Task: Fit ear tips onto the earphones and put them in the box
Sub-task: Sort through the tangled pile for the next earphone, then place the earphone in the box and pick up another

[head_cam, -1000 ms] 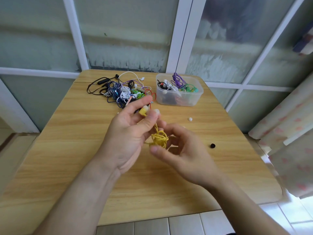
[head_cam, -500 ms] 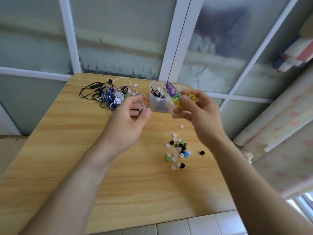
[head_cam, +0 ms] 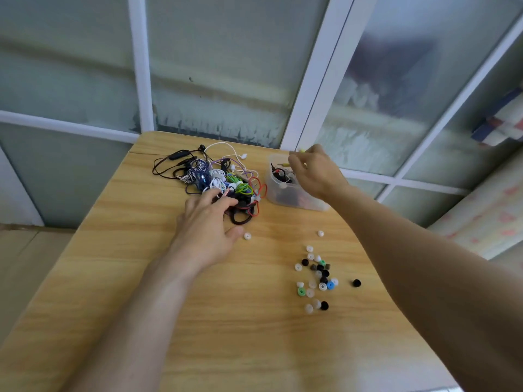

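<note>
A tangled pile of earphones point(head_cam: 220, 176) in several colours lies at the far middle of the wooden table point(head_cam: 135, 278). My left hand point(head_cam: 206, 224) reaches into its near edge, fingers spread and touching the cables, thumb apart. To the right stands a clear plastic box point(head_cam: 285, 202) with earphones inside. My right hand point(head_cam: 314, 174) hovers over the box with fingers curled down; bits of the yellow earphones point(head_cam: 301, 150) stick out at its fingertips. Loose ear tips point(head_cam: 317, 275), white, black, green and blue, are scattered on the near right of the table.
A single white ear tip point(head_cam: 247, 236) lies just right of my left thumb, another point(head_cam: 320, 233) sits nearer the box, and a black one point(head_cam: 357, 283) lies apart at the right. Frosted windows with white frames stand right behind the table. A curtain hangs at right.
My right hand carried the yellow earphones from in front of me to over the box. My left hand let go of them and moved out to the earphone pile.
</note>
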A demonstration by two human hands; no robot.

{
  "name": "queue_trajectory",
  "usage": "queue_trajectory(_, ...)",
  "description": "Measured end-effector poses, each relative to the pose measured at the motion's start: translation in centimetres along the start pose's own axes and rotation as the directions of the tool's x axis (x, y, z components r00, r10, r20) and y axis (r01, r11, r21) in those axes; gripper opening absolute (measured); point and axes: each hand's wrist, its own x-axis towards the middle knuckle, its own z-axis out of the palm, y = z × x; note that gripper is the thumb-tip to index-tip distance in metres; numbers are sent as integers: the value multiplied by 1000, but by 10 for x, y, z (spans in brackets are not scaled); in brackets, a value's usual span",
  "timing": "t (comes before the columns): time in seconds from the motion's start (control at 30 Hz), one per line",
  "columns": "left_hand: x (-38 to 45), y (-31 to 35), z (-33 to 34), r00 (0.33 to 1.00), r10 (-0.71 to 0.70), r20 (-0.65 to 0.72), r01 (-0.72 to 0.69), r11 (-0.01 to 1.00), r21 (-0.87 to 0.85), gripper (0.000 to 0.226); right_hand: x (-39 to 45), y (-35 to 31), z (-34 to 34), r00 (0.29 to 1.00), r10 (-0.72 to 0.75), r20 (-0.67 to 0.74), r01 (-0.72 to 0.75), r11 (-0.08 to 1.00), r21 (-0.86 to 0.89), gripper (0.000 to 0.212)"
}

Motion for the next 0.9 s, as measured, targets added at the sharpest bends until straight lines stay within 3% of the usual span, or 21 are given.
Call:
queue_trajectory(0.1, 0, -5, 2, 998, -18, 61, 19, 1000, -22, 60, 0, -5, 7, 1000, 15, -13, -16, 993, -115, 33)
queue_trajectory(0.2, 0, -8, 2, 997, -6, 75, 9, 999, -33, 59, 4, -4, 9, 993, 114, -36, -115, 992, -49, 38)
queue_trajectory(0.27, -1, -8, 1, 997, -1, 77, 5, 999, -52, 59, 7, -1, 11, 983, 180, -23, -181, 982, -44, 27)
queue_trajectory(0.4, 0, -11, -1, 999, 1, 54, 2, 998, -61, 60, 7, -9, 9, 979, 200, 38, -190, 965, -182, 58)
queue_trajectory(0.47, 0, -12, -1, 999, -12, 39, 14, 998, -59, 59, 5, -15, 5, 985, 166, 52, -149, 958, -245, 57)
queue_trajectory(0.57, 0, -9, 0, 999, -47, -18, 45, 995, -92, 56, -6, -25, -2, 974, -57, -220, 5, 973, -229, 32)
queue_trajectory(0.63, 1, -7, 0, 993, -75, -95, 62, 989, -135, 53, -22, -39, 2, 925, -168, -339, 163, 986, -43, 22)
queue_trajectory(0.7, 2, -6, 0, 984, -93, -153, 67, 985, -162, 48, -40, -56, 13, 946, -265, -185, 285, 954, 92, 25)
queue_trajectory(0.8, 3, -7, -1, 966, -108, -236, 42, 963, -268, 32, -53, -69, 36, 927, -352, 128, 338, 934, 117, 52)
queue_trajectory(0.9, 4, -8, -5, 947, -139, -290, -2, 898, -439, 17, -55, -71, 55, 914, -376, 150, 359, 924, 129, 56)
